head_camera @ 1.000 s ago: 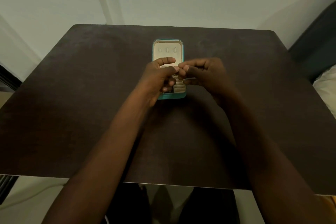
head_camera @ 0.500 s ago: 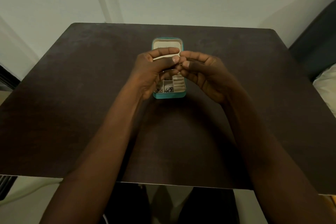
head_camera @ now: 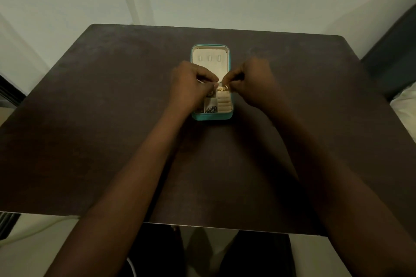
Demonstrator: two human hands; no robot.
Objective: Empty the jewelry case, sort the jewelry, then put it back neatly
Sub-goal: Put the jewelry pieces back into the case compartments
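A small teal jewelry case (head_camera: 211, 116) lies open in the middle of the dark table (head_camera: 90, 119), its cream lid (head_camera: 210, 56) folded back. Small dark beaded pieces (head_camera: 211, 109) fill a front compartment, beside cream ring rolls (head_camera: 225, 102). A gold ring (head_camera: 221, 89) sits at the top of the rolls. My left hand (head_camera: 191, 87) and my right hand (head_camera: 252, 83) hover over the case's middle, fingertips pinched close together. The right fingertips pinch a small gold piece (head_camera: 227, 87). What the left fingertips hold is too small to tell.
The table's near edge runs across the bottom of the view, with my legs below it. A dark upholstered seat (head_camera: 391, 56) with a pale cushion (head_camera: 405, 105) stands at the right. A pale wall rises behind the table.
Both hands came down from in front of the lid to the middle of the case and moved slightly apart. The lid's inside shows again.
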